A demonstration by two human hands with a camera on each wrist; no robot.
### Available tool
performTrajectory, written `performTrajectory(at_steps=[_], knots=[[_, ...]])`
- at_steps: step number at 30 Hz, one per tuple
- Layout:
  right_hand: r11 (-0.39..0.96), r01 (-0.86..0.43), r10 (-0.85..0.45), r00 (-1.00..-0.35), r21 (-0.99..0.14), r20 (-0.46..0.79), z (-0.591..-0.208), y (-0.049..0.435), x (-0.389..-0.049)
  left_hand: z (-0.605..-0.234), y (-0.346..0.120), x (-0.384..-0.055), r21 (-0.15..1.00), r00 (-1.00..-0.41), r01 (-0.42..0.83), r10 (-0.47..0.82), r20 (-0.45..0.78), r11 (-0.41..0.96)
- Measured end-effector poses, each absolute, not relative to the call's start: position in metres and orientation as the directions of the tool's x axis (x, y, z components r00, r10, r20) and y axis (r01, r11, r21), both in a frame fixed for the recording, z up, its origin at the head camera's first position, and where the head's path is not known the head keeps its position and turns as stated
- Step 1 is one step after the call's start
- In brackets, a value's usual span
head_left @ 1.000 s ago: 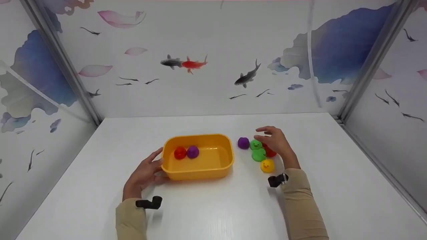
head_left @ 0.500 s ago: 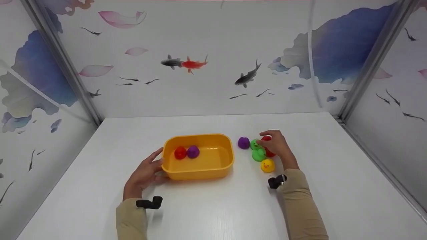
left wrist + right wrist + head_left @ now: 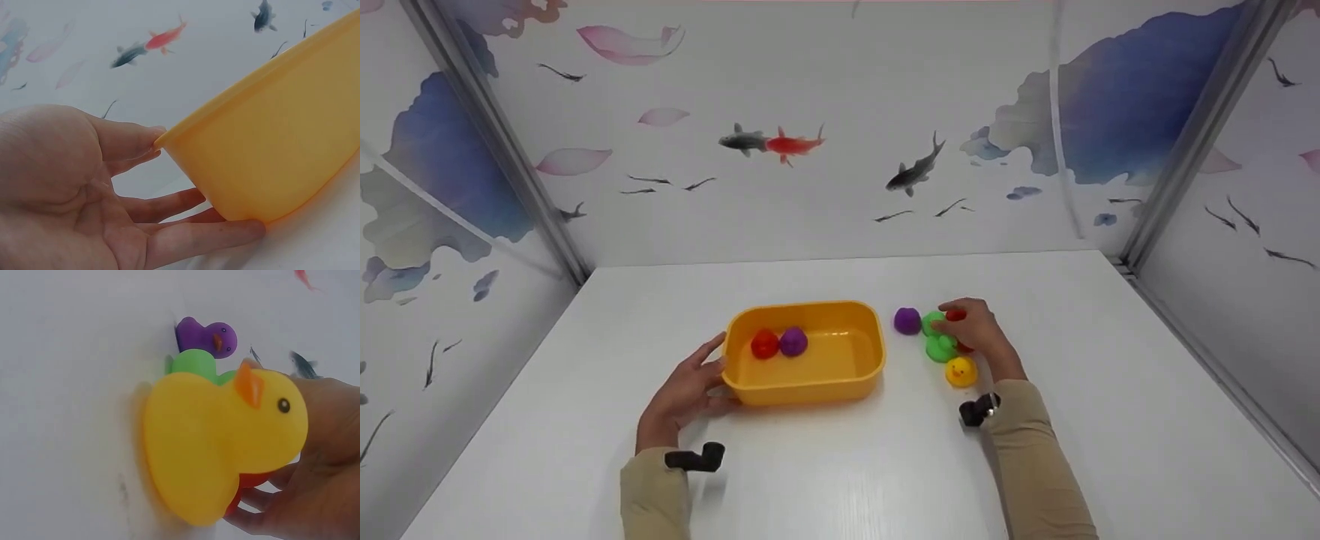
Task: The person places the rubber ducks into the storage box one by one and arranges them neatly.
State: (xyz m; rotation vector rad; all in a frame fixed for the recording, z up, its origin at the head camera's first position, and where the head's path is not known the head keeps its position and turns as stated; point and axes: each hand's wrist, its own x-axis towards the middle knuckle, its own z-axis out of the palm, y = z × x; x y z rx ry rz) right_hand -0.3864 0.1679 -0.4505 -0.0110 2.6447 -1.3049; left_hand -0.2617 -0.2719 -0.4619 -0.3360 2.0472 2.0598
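My left hand [image 3: 684,388] touches the left end of a yellow plastic tub [image 3: 810,392]. In the left wrist view, its thumb is at the rim and its extended fingers lie along the outer wall and base. A red rubber duck [image 3: 764,344] and a purple one sit inside, towards the left. To the tub's right, my right hand [image 3: 981,330] reaches down with fingers curled round another red duck [image 3: 956,315], mostly covered by the hand. Green ducks [image 3: 940,348] lie against its thumb side. A yellow duck [image 3: 191,444] hides part of the grip in the right wrist view.
A purple duck [image 3: 907,321] stands between the tub and the green ducks. The white tabletop [image 3: 840,472] is enclosed by a back wall [image 3: 825,210] and side walls printed with fish and petals. Black wrist mounts [image 3: 696,457] stick out from both sleeves.
My right hand has come down from above the ducks, and its thumb and fingers have closed in round the red duck. My left hand and the tub stay in place.
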Motion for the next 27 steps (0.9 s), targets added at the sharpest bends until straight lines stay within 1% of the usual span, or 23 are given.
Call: performTrajectory(at_steps=[8,13,20,27], knots=[[0.607,0.111,-0.065,-0.980,-0.787,-0.189,-0.452,0.167,-0.388,-0.464,-0.272,-0.260,0.951,-0.951,-0.308,-0.019,-0.307,0.028],[0.620,0.073,-0.073,-0.986,-0.781,-0.150,-0.453,0.167,-0.389,-0.465,-0.273,-0.260,0.953,-0.953,-0.303,-0.013,-0.303,0.028],[0.632,-0.003,-0.092,-0.993,-0.775,-0.072,-0.450,0.167,-0.389,-0.464,-0.273,-0.261,0.953,-0.953,-0.303,0.002,-0.303,-0.024],[0.626,0.006,-0.070,-0.996,-0.780,-0.063,-0.433,0.164,-0.388,-0.462,-0.272,-0.262,0.953,-0.953,-0.303,-0.001,-0.303,0.001]])
